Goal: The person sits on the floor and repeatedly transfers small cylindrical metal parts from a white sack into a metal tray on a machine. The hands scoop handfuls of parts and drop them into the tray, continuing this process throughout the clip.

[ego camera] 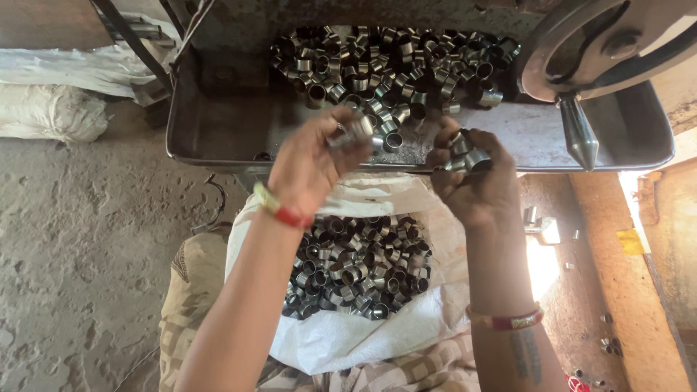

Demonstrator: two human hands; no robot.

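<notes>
Left hand (308,163) grips short shiny steel ring bushes (354,131); right hand (472,178) closed on several more (465,154). Beyond both hands, grey metal tray (218,131) heaped with rings; below them, white woven sack (348,337) holding more.

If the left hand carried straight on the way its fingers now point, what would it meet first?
Probably the heap of metal rings in the steel tray: the left hand, holding a few rings, points up and right toward it, though depth is unclear.
</notes>
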